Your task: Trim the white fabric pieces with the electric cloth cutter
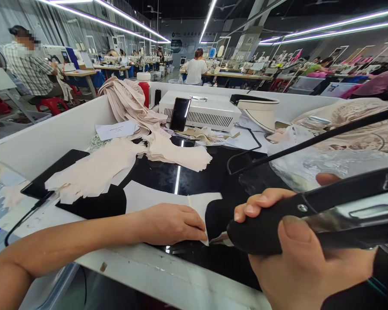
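My left hand (173, 221) lies over a white cut piece (155, 193), its fingers closed together at the piece's near right corner. My right hand (300, 262) is wrapped round a black hand-held tool with a metal lever (261, 221). The tool's thin tip points left and reaches the corner beside my left fingertips; whether it touches the piece I cannot tell. Beneath both hands is a glossy black plate (158, 172). Black curved shapes, one a black piece (97, 204), lie on either side of the white piece. My left palm is hidden.
Pale pink fabric pieces (93, 168) are stacked left and behind. A phone (180, 114) leans against a vented white box (207, 113). A black cable (310, 144) crosses at right, above clear plastic bags (317, 165). A low white wall (61, 116) edges the table. Co-workers sit beyond.
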